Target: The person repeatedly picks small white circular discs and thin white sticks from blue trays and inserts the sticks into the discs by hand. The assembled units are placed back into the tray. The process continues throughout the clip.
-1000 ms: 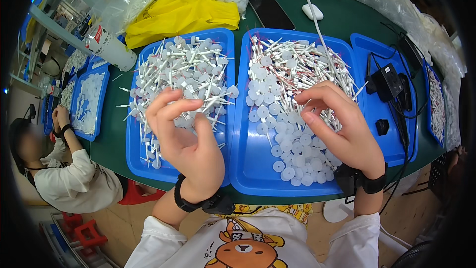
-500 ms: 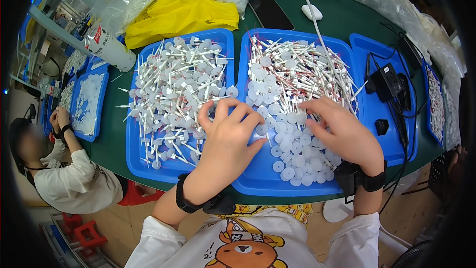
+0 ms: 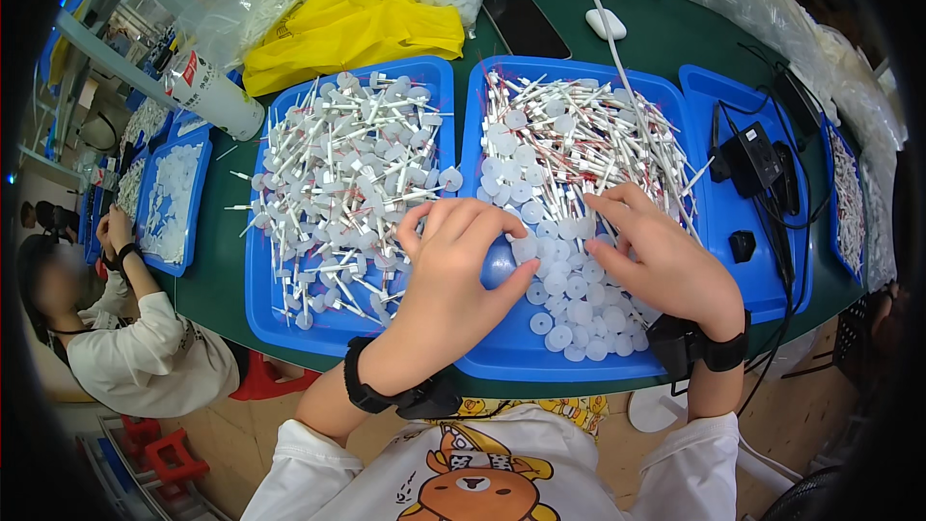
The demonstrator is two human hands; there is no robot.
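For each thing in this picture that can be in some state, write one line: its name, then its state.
Left hand: palm down, thumb touching a white disc.
Right hand: palm down, fingers spread on the discs.
Left tray: heaped with white stick-and-disc parts.
Right tray: holds loose discs near, sticks far.
Phone: screen dark.
Yellow bag: crumpled.
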